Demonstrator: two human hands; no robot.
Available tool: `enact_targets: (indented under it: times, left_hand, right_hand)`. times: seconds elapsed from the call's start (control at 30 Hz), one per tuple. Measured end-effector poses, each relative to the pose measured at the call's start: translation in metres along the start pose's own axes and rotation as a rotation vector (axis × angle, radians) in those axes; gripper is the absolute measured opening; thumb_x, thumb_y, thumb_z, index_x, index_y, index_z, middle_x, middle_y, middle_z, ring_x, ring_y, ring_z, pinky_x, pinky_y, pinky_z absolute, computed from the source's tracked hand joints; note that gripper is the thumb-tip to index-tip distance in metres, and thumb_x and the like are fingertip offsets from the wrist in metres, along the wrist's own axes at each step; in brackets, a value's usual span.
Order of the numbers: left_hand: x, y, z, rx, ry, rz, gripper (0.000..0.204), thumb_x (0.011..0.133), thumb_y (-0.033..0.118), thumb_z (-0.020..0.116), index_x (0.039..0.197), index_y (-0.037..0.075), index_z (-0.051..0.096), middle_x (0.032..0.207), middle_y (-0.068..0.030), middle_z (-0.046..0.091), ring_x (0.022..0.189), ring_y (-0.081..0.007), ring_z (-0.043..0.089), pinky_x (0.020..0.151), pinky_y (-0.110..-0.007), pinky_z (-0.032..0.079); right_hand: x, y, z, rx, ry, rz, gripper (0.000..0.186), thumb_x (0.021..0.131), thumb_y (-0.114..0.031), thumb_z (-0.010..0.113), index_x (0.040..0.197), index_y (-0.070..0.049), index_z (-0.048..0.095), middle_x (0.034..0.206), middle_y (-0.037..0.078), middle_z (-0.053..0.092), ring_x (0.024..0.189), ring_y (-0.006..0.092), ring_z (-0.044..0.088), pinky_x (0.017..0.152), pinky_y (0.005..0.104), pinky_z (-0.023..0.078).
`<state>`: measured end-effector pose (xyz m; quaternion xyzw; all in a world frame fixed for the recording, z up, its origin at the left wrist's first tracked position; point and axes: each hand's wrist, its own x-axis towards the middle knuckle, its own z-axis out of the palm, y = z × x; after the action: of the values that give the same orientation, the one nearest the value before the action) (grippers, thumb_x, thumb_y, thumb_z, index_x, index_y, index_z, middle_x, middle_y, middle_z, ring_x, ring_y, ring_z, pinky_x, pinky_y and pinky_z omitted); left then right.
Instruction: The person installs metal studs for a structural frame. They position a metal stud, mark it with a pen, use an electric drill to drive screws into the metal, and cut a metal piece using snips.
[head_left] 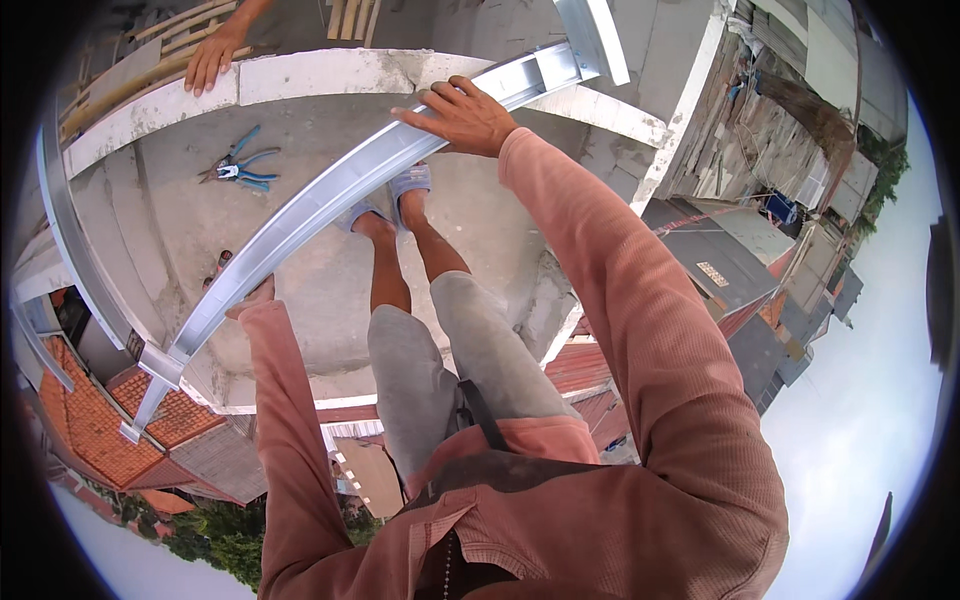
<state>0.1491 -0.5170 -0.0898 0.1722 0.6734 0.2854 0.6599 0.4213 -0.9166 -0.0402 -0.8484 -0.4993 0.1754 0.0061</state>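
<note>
A long silver metal channel (330, 195) runs slantwise in front of me, from the lower left to the upper right. Shorter metal pieces cross or join it at both ends, one at the upper right (597, 40) and one at the lower left (152, 400). My right hand (468, 116) is closed over the channel's upper part, its fingers across the top. Lower down, my left hand (256, 298) holds the near edge; its fingers are mostly hidden behind the metal. On the concrete floor beyond lie blue-handled snips and pliers (238, 170).
Another person's hand (212, 62) rests on the low pale wall (330, 78) ahead. More metal channels (75, 240) stand at the left. My slippered feet are on the concrete floor (310, 270). Past the ledge at both sides drop tiled roofs (100, 425) and sheet roofs (715, 260).
</note>
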Motion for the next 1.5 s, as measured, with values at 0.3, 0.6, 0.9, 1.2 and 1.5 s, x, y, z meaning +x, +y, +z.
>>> enact_targets:
  times: [0.3, 0.6, 0.9, 1.2, 1.5]
  left_hand:
    - [-0.045, -0.007, -0.023, 1.252, 0.057, 0.665, 0.092, 0.092, 0.055, 0.067, 0.159, 0.006, 0.029, 0.155, -0.0197, 0.033, 0.137, -0.0394, 0.042, 0.112, -0.054, 0.039]
    - [-0.055, -0.020, 0.042, 2.430, -0.810, 0.960, 0.113, 0.081, 0.060, 0.078, 0.165, 0.030, 0.009, 0.170, -0.0137, 0.017, 0.160, -0.0336, 0.004, 0.125, -0.064, -0.001]
    - [-0.048, -0.033, 0.044, 2.468, -0.810, 0.747, 0.110, 0.085, 0.056, 0.075, 0.166, 0.034, 0.004, 0.171, -0.0076, 0.015, 0.160, -0.0291, 0.003, 0.126, -0.063, -0.003]
    - [0.000, -0.001, 0.040, 2.139, -1.338, 0.759, 0.100, 0.084, 0.046, 0.080, 0.163, 0.031, 0.020, 0.159, -0.0110, 0.039, 0.148, -0.0295, 0.037, 0.125, -0.051, 0.024]
    - [0.042, -0.022, 0.023, 1.741, -1.443, 1.200, 0.057, 0.097, 0.030, 0.063, 0.149, 0.010, 0.050, 0.125, -0.0113, 0.063, 0.112, -0.0256, 0.064, 0.102, -0.045, 0.047]
  right_hand:
    - [0.016, -0.020, 0.027, -0.055, 0.029, 0.088, 0.082, 0.084, -0.027, 0.080, 0.153, -0.039, 0.038, 0.134, 0.004, 0.056, 0.135, 0.0232, 0.049, 0.125, 0.0457, 0.028]
    - [0.018, -0.034, 0.014, -0.022, -0.031, 0.186, 0.090, 0.081, -0.019, 0.080, 0.157, -0.035, 0.035, 0.141, 0.007, 0.047, 0.139, 0.0263, 0.043, 0.124, 0.0491, 0.026]
    - [0.029, -0.081, -0.008, -0.169, -0.028, 0.286, 0.084, 0.087, -0.018, 0.073, 0.161, -0.018, 0.032, 0.148, 0.012, 0.042, 0.144, 0.0304, 0.036, 0.124, 0.0523, 0.025]
    - [0.017, -0.331, 0.064, 0.564, -0.584, -0.530, 0.038, 0.092, -0.017, 0.066, 0.129, -0.008, 0.063, 0.117, 0.015, 0.064, 0.119, 0.0314, 0.056, 0.105, 0.0454, 0.043]
    - [0.352, -0.585, 0.300, 0.592, 0.063, -0.024, 0.046, 0.093, -0.032, 0.062, 0.137, -0.017, 0.061, 0.140, 0.014, 0.059, 0.133, 0.0359, 0.054, 0.115, 0.0541, 0.037]
